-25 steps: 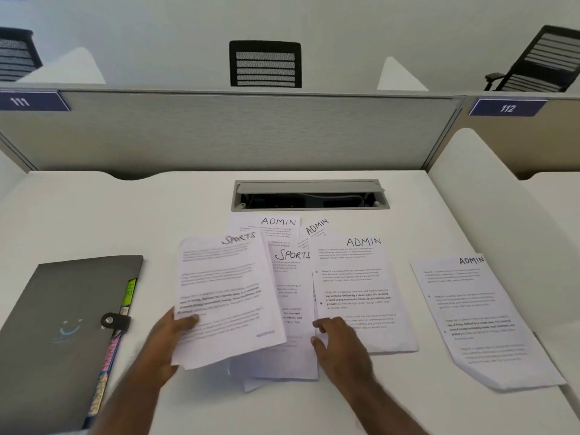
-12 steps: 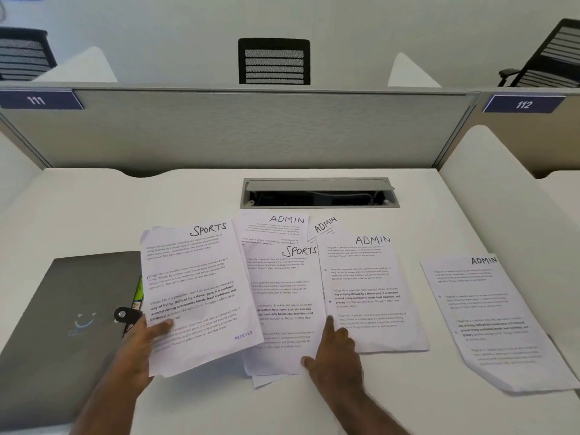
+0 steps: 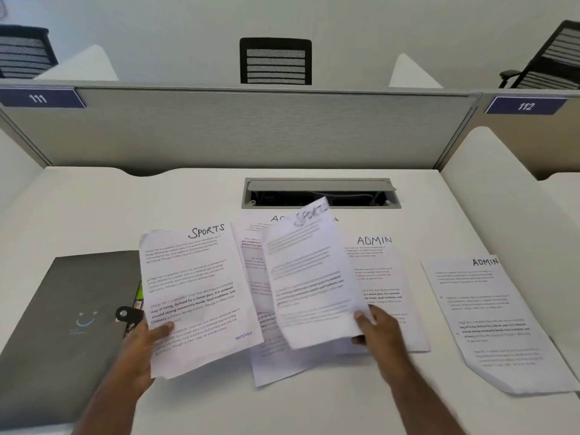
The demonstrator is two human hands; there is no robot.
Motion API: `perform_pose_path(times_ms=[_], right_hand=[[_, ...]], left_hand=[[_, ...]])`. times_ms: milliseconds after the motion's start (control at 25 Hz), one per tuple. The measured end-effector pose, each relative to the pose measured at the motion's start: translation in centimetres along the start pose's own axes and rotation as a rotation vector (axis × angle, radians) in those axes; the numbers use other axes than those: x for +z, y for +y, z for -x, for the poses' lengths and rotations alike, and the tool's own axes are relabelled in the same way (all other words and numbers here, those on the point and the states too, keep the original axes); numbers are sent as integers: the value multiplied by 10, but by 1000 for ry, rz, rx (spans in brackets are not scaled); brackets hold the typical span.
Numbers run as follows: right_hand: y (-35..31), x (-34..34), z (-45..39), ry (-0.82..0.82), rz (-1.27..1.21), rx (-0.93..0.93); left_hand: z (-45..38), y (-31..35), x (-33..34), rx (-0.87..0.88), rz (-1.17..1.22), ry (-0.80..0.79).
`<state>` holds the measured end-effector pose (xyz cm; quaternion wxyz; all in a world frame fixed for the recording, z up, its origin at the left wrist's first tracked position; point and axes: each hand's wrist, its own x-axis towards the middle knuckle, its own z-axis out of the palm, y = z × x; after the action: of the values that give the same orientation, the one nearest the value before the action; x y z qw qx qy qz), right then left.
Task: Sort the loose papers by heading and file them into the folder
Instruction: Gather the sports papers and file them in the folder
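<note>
Two SPORTS sheets in our hands, the folder shut at nine o'clock.

We count two sheets headed SPORTS: our left hand (image 3: 141, 343) pinches the sharp one (image 3: 194, 293), thumb on its face, stamped RECEIVED in blue at its lower corner, its left edge over the folder (image 3: 62, 324). Our right hand (image 3: 376, 328) has its fingers (image 3: 361, 318) curled round the blurred sheet (image 3: 310, 277), raised at twelve o'clock. On the counter (image 3: 125, 215) we read ADMIN on two sheets, one (image 3: 386, 277) at two o'clock, one (image 3: 492, 321) alone at three; another heading, half hidden, shows only "A". More sheets lie under the centre pile; we cannot count them. One grey folder, its strap fastened, bears a smile mark. Two signs on the partition (image 3: 251, 130) read 111 and 112. Three chairs stand beyond.
</note>
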<state>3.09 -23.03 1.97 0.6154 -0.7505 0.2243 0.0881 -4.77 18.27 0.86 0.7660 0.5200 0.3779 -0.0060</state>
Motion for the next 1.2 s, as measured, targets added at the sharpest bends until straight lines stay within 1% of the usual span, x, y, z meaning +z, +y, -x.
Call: perform_pose_path(times_ms=[80, 200, 280, 400, 480, 600, 640, 720, 760, 800, 880, 920, 960, 1080, 1160, 1200], right_hand=[[-12, -17, -9, 43, -161, -13], [-26, -26, -15, 49, -258, -52], [-29, -16, -10, 1, -290, -56], [-23, 11, 8, -114, -294, -21], [-12, 28, 22, -164, -233, 26], [6, 41, 38, -189, -122, 88], [11, 41, 41, -191, -73, 101], [22, 37, 42, -197, 35, 112], [25, 35, 43, -212, 89, 115], [28, 33, 42, -238, 154, 107], [28, 24, 39, -296, 339, 22], [25, 16, 36, -285, 417, -31], [23, 5, 32, -216, 454, -79], [16, -52, 9, 126, 470, -167], [18, -93, -6, 278, 622, -150], [19, -110, -12, 315, 715, -121]], left_hand=[[2, -3, 5, -3, 17, -30], [6, -11, 24, -6, 0, -67], [11, -20, 42, -3, -24, -112], [17, -35, 69, -6, -55, -171], [20, -44, 83, -35, -54, -201], [21, -52, 95, -55, -28, -276], [20, -53, 96, -70, 6, -277], [19, -56, 99, -149, 83, -229], [19, -56, 101, -174, 87, -223], [20, -58, 103, -178, 57, -244], [22, -59, 108, -141, -44, -293], [22, -60, 110, -129, -87, -289], [21, -61, 110, -122, -116, -272], [19, -60, 109, -113, -152, -246], [17, -57, 107, -95, -162, -254], [16, -56, 106, -86, -155, -251]])
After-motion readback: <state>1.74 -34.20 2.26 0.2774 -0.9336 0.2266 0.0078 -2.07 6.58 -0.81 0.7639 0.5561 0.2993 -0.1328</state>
